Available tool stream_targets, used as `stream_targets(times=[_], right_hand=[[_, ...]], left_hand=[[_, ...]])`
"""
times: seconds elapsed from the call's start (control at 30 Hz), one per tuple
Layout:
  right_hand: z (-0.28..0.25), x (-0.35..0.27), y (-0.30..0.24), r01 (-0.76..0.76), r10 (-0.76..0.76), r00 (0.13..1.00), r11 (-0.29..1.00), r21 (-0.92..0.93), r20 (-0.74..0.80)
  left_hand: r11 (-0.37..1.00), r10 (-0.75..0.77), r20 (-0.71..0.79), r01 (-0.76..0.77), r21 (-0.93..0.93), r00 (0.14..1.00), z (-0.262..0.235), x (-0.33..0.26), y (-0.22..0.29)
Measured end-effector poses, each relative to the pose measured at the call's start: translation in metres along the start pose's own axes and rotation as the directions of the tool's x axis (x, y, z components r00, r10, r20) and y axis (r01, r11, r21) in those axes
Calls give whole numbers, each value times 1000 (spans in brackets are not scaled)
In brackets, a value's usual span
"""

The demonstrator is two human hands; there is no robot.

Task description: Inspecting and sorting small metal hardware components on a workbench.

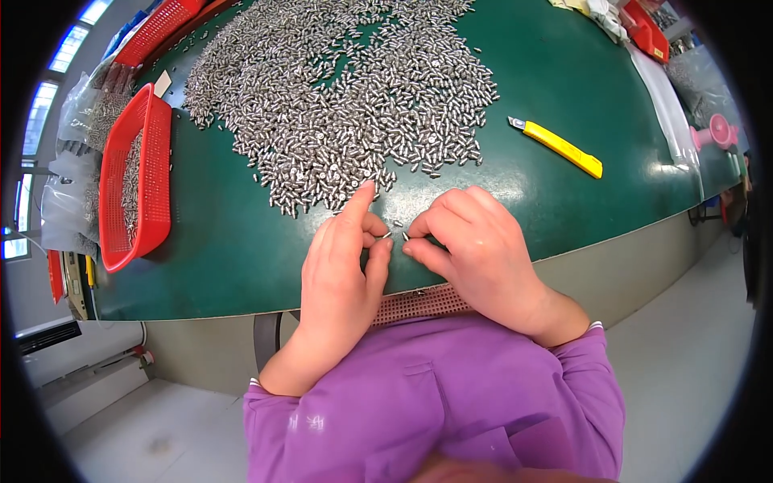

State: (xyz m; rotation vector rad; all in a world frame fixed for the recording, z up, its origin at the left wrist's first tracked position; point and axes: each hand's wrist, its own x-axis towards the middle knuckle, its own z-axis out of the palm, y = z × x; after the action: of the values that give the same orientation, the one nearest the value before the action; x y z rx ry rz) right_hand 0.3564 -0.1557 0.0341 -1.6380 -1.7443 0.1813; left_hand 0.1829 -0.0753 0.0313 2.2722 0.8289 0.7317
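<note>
A wide heap of small silver metal pins [354, 97] covers the far half of a green table [217, 241]. My left hand [342, 266] rests on the table near its front edge, the index finger stretched out to the heap's near edge, the thumb and other fingers pinching a small pin [387, 236]. My right hand [475, 249] lies close beside it, fingers curled, pinching another small pin [405, 237] between thumb and forefinger. The two hands almost touch at the fingertips. Purple sleeves cover both forearms.
A red plastic basket [137, 181] with more pins stands at the table's left edge; another red basket [157, 28] lies farther back. A yellow utility knife [557, 146] lies to the right of the heap. Clear bags of parts sit at the far left, and a pink object [717, 133] at the right.
</note>
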Motion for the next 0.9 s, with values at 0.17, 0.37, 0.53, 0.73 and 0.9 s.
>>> stream_targets(times=[0.17,0.37,0.53,0.73,0.9], right_hand=[[2,2,-1,-8,8,1000,1000,8,-16],[3,3,0,19,-19,1000,998,53,-6],[2,3,-1,2,-3,1000,998,66,18],[4,6,-5,-54,54,998,998,44,-13],[9,6,-3,-26,27,999,999,43,-37]], left_hand=[[1000,14,40,-14,-17,999,-1,0,0],[999,-35,35,36,-31,999,-3,-2,3],[999,-15,34,16,-43,999,-4,-2,1],[994,-88,57,91,-63,995,-6,-1,2],[993,-104,53,106,-51,993,-5,-1,4]])
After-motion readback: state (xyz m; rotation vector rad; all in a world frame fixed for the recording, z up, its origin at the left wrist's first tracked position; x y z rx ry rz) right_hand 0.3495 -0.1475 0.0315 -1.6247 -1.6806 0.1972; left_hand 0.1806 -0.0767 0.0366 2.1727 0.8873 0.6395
